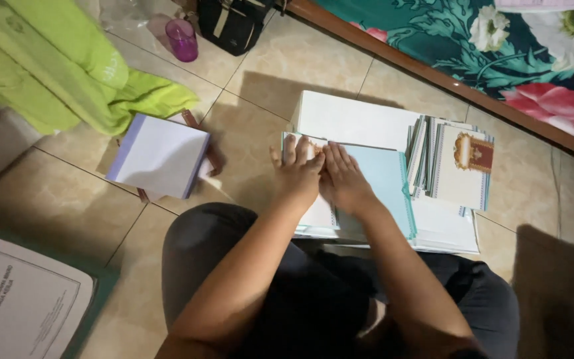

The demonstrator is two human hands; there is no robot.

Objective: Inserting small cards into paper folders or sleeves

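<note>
Posture: person seated on the beige tiled floor, dark trousers, both forearms reaching forward.
Left hand: lies flat, palm down, on the pale blue folded card sheet; fingers straight and close together, pinching nothing.
Right hand: flat beside the left, the two touching; fingers extended along the sheet, grip not closed on anything.
Card sheet location: on top of a low stack of white paper sheets, on the floor just ahead of the knees.
Step in hand: judged to be pressing the fold of the card flat along its left part.
Next move calls for: judged, an even sweep along the crease with both palms, keeping the edges aligned so the sheet does not skew.
Adjacent right: fanned pile of finished cards with a gold and maroon emblem, touching the blue sheet's right edge.
Adjacent left: white rectangular paper block, well apart.
Further items: lime green cloth, purple plastic cup, floral bedcover.
</note>
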